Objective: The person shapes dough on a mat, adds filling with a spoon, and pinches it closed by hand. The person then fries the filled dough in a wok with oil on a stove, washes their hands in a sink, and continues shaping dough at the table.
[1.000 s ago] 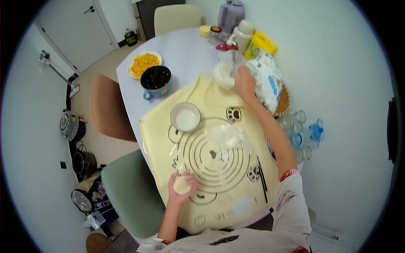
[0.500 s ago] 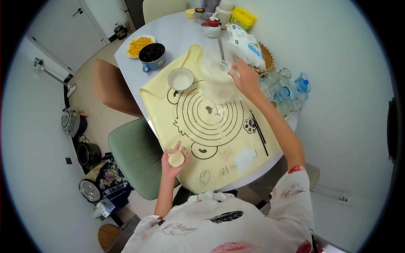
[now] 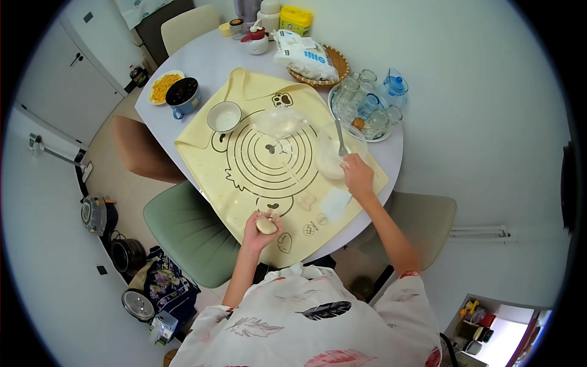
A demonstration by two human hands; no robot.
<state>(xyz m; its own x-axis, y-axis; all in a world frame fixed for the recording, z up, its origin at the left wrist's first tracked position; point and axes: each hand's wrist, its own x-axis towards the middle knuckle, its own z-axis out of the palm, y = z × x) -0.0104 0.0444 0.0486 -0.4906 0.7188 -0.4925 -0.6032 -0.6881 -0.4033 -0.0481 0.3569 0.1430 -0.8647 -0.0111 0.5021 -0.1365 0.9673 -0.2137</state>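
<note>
Dough piece [image 3: 266, 226], pale and rounded, is being held by the left hand [image 3: 258, 234] at six o'clock of the printed rings [image 3: 272, 164], twelve being taken as the side farthest from the person. It is being cupped in the palm, with the fingers curled about its edge.

At roughly half past three, the rim of a clear bowl [image 3: 325, 164] is being pinched by the right hand [image 3: 359, 175], thumb and fingers drawn together. A grey utensil [image 3: 339, 133] is slanting across that bowl, its lower end just beside the fingertips; whether it is also being gripped cannot be told.

The yellow mat [image 3: 199, 147] is lying across the table [image 3: 211, 61]. At twelve o'clock, a clear plastic bag [image 3: 281, 123] is resting over the rings. At ten, a white bowl [image 3: 224, 117] is standing; farther out that way, a blue mug [image 3: 187, 107] with dark contents is standing near a plate [image 3: 180, 74] of orange-yellow food [image 3: 164, 88].

At one, a white packet [image 3: 306, 56] is being supported by a woven basket [image 3: 343, 65]. At two, glasses [image 3: 350, 92] are being held on a tray [image 3: 382, 139]. At four, a white sheet [image 3: 335, 203] is lying on the mat.
</note>
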